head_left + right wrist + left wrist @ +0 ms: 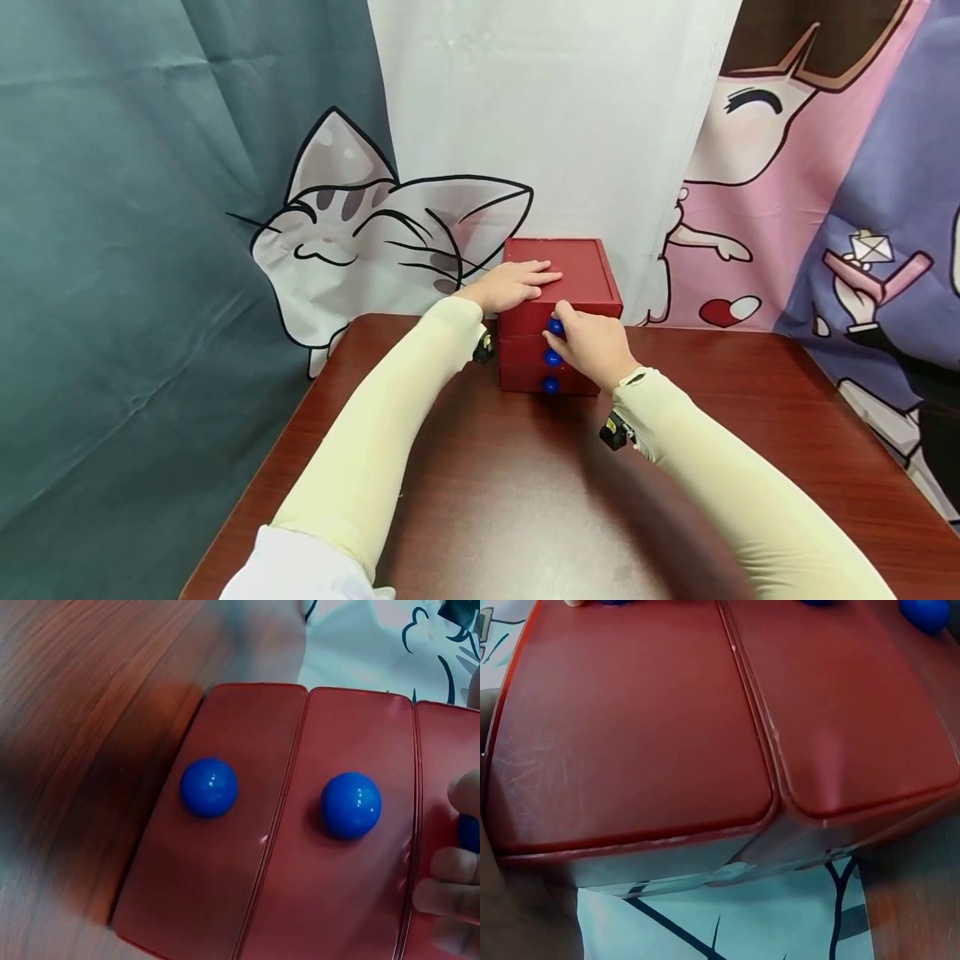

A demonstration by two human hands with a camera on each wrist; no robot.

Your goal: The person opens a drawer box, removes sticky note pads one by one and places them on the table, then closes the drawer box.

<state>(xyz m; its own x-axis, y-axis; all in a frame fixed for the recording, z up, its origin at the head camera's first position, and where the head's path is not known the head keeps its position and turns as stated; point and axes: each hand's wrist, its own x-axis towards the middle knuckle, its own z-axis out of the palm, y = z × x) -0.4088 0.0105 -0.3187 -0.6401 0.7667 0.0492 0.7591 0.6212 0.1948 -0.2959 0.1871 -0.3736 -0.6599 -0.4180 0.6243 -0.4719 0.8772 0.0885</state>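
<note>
A small red drawer cabinet (pixel 585 265) stands at the back of the table, its front bearing three round blue knobs in a column. My left hand (pixel 510 285) rests on its top with the fingers straight. With thumb and fingers my right hand (pixel 596 342) pinches the top blue knob (pixel 556 326). Below that are the middle knob (pixel 351 805) and the bottom knob (pixel 208 787), both untouched in the right wrist view. The left wrist view shows the cabinet's red side (pixel 630 727), with part of the left hand at the left edge. All the drawers look closed.
The cabinet stands on a dark red-brown wooden table (pixel 480 500). Behind the table hangs a printed cloth (pixel 555 108) with a cartoon cat and figures, close to the cabinet's back. A teal curtain (pixel 150 250) hangs at the left.
</note>
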